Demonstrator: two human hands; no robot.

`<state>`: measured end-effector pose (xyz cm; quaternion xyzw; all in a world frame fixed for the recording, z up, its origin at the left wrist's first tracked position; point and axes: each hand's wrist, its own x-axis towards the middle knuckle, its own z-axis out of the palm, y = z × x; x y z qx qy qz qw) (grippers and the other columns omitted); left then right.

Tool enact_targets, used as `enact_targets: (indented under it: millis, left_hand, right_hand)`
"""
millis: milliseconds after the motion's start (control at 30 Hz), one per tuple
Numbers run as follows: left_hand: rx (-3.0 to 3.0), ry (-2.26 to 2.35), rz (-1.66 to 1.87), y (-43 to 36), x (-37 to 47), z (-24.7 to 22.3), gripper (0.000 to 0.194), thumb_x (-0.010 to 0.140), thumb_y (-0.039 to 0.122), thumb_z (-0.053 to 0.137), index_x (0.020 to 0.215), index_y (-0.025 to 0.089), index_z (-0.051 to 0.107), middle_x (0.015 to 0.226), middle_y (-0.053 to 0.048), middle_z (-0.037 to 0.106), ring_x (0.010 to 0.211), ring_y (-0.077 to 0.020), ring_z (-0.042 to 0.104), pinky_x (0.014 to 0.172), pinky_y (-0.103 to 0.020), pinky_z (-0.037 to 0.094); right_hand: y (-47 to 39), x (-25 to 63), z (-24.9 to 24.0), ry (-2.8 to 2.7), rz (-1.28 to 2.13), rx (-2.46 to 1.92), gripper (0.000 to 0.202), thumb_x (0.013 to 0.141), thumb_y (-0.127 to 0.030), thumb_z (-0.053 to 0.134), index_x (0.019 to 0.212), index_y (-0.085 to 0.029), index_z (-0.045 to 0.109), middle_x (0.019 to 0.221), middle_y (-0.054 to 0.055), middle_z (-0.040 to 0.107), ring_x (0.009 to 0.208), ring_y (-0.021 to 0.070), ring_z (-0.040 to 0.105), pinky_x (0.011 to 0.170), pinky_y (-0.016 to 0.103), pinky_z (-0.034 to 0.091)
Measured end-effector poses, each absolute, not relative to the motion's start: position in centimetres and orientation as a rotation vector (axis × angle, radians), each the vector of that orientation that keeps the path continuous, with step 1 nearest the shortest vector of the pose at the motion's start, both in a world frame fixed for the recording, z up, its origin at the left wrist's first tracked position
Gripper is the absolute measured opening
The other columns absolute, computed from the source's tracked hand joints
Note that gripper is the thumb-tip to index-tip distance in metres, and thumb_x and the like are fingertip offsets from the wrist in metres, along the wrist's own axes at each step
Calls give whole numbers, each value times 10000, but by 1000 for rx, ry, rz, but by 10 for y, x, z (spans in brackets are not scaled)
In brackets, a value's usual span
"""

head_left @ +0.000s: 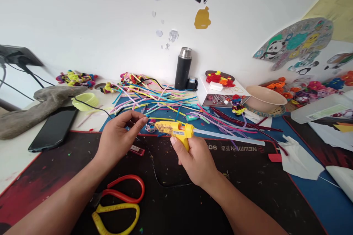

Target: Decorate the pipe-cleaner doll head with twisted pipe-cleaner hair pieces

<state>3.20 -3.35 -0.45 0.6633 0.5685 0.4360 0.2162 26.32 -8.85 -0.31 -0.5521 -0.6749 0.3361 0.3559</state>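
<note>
My right hand (194, 159) grips a yellow hot glue gun (176, 130) by its handle, a clear glue stick (228, 137) jutting out of its back to the right. The nozzle points left at a small craft piece (150, 126) pinched in the fingers of my left hand (120, 136). Both hands hover over a black and red desk mat (171, 187). Behind them lies a loose heap of coloured pipe cleaners (162, 99).
Red and yellow scissors (118, 202) lie on the mat near my left forearm. A black phone (53, 128) and grey cloth (38, 106) sit at left. A black flask (183, 68), a beige bowl (264, 99), white tissue (299, 159) and pipe-cleaner figures stand behind and right.
</note>
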Motion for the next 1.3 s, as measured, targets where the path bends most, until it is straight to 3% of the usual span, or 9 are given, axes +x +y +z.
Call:
enact_targets:
  millis: [1300]
  left_hand:
    - [2161,1615,1265,-36,30,-2,185,976,409,656,880,274,740,811,-3,768,714,-202,689,682,-302,527]
  right_hand:
    - [-88,263,-2,-1746,848,-1431,525,1055,-535,511,616,-251,481,489,10,560,488,155,544,525,301,370]
